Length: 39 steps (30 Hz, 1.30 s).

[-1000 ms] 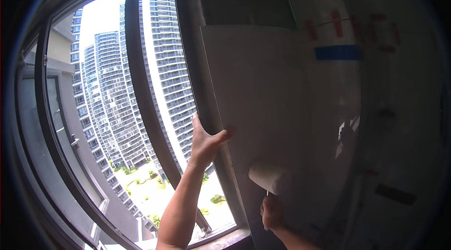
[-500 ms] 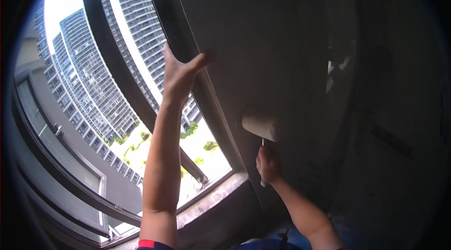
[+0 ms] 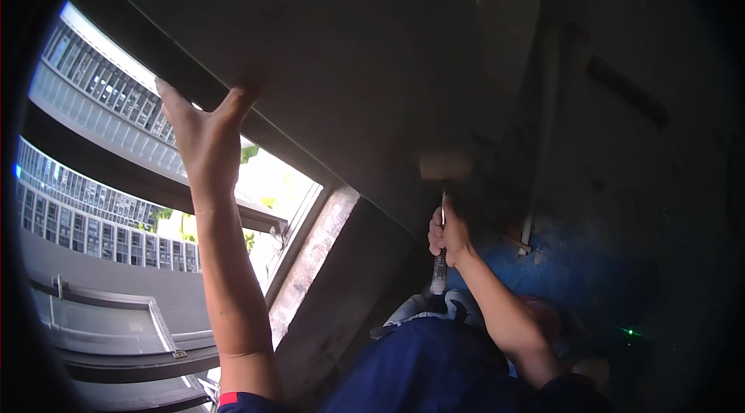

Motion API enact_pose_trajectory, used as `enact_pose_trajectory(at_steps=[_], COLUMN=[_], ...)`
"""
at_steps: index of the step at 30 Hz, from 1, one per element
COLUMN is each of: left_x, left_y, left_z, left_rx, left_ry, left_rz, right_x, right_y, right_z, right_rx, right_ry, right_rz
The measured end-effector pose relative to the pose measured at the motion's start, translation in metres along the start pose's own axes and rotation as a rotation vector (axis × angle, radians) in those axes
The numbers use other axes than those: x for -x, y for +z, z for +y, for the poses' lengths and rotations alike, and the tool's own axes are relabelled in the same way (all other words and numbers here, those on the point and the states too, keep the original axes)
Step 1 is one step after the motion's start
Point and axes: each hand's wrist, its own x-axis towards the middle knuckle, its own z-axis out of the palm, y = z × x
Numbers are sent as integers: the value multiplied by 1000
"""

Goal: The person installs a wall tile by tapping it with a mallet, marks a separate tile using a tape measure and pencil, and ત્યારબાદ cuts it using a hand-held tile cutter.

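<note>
My right hand (image 3: 450, 235) is wrapped round the handle of a paint roller (image 3: 445, 165). The pale roller sleeve points away from me, in front of the dark wall (image 3: 341, 95); whether it touches the surface I cannot tell. Below my fist the lower end of the handle shows. At the left, my raised left hand (image 3: 208, 138) has its thumb and fingers spread wide. It lies against the dark window frame (image 3: 147, 29), where the frame meets the wall, and holds nothing loose. Shadow hides the tip of its thumb.
Left of me is a window with dark bars, tall buildings (image 3: 93, 231) outside and an opened sash (image 3: 101, 324). A rough pale sill (image 3: 314, 250) runs below it. At the right, a pale pipe (image 3: 543, 134) stands near blue material (image 3: 566, 266) low down. A small green light (image 3: 631, 332) shines there.
My view has turned to the right and downward, so the window appears more tilted. The roller has come away from the window side, lower and more level. My left hand stays at the frame.
</note>
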Motion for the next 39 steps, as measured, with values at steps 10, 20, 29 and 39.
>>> enact_pose_trajectory(at_steps=[10,20,29,39], left_x=[11,-54,-39,-17], left_y=[5,-125,-93,-76], left_z=[2,-128,-109,-85], left_rx=[-17,-139,-73,-213], left_ry=[86,280,489,271], left_rz=[-33,-405,-368,-211], right_x=[-87,-160,-176,-150], right_y=[-16,-44,-71,-70], right_z=[138,183,195,183], right_rx=[-573,-689,-661,-477], right_ry=[188,366,282,360], right_rz=[381,331,493,332])
